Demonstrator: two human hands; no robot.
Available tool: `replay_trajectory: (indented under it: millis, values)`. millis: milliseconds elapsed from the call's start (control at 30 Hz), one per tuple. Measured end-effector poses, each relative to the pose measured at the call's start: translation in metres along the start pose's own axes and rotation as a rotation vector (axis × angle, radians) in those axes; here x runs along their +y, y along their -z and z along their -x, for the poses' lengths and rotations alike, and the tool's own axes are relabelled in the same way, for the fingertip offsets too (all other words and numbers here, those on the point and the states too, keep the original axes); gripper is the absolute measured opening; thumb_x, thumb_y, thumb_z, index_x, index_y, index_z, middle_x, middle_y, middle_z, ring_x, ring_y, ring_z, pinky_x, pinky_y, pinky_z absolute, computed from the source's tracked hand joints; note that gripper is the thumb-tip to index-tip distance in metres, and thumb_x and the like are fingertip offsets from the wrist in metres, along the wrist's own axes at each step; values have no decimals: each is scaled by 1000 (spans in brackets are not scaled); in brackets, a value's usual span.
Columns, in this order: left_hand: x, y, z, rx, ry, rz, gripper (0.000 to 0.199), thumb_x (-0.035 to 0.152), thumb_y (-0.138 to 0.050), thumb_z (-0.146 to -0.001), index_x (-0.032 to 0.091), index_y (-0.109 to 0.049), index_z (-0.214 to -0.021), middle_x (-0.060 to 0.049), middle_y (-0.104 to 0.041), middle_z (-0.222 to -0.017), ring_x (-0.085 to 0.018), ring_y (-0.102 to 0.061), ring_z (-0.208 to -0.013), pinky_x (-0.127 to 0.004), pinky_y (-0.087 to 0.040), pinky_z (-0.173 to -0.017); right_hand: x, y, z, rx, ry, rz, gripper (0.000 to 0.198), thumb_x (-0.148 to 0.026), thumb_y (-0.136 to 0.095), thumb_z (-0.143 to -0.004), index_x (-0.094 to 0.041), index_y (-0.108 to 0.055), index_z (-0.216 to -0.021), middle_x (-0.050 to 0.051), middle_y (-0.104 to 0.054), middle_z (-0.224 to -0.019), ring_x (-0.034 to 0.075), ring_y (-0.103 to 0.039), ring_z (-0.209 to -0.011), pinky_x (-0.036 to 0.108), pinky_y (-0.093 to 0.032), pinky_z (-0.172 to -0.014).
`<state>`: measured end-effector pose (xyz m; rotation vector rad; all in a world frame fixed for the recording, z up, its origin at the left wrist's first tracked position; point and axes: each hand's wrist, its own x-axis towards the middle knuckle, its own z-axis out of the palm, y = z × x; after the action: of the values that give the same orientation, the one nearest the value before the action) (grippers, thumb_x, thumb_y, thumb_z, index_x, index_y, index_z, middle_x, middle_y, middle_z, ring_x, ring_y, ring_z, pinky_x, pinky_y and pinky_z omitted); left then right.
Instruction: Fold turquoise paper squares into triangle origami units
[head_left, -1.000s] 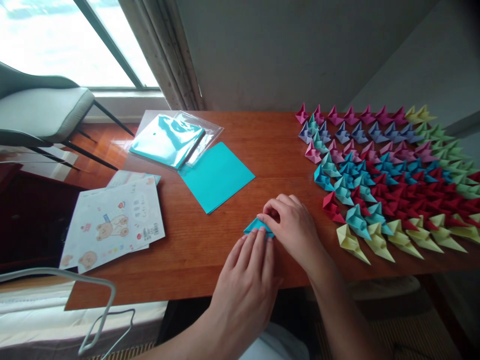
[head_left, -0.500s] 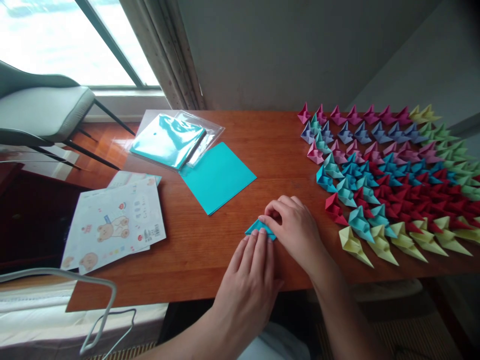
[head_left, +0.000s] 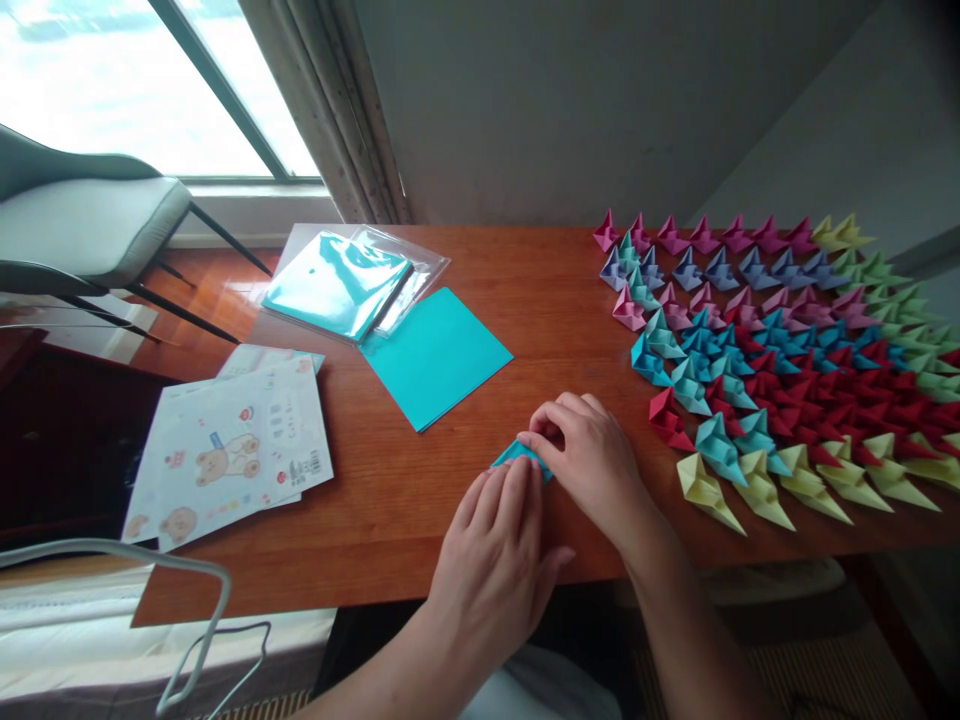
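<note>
A small folded piece of blue origami paper (head_left: 517,450) lies on the wooden table, largely covered by my hands. Across its near part my left hand (head_left: 495,540) lies with fingers stretched out and pressing down, the thumb held apart to the right. At the paper's upper right edge, my right hand (head_left: 581,455) has thumb and index finger pinched together on it. A square stack of blue origami paper (head_left: 439,358) rests flat just beyond, a little to the left.
Several rows of folded paper pieces (head_left: 795,390) in many colours cover the table's right side. Shiny packs of blue paper (head_left: 337,285) lie at the back left. Bear-printed packets (head_left: 232,450) overlap at the left edge. A white cable (head_left: 202,570) and a chair (head_left: 82,215) are farther left.
My left hand's fingers have slid slightly up over the folded paper, hiding more of it, and its thumb has spread outward. My right hand keeps its pinch in nearly the same place.
</note>
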<state>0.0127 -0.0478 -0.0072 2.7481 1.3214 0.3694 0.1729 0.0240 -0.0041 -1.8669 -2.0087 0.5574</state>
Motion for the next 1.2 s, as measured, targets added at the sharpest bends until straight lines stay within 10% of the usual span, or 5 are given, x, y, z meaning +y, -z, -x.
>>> replay_trajectory:
  millis: [700,1200]
  values:
    - [3,-3,-4,-48,50,0,103,91,-38,-74,12,-60,-136,-18,-59,-137,-34,-53,-122,-45,-36,-108,1,-1,1,-4,7,-18,17,-32,-71,-89,-24,-63,-77,1,-65,-83,22,-55,-86,34,-41,-79]
    - [-3,4,14,-55,-10,-22,77,61,-41,-97,2,-46,-147,-18,-45,-156,-33,-38,-146,-42,-22,-123,6,-7,3,52,49,-3,18,-35,-71,-90,-24,-64,-78,1,-66,-83,22,-56,-85,35,-41,-80]
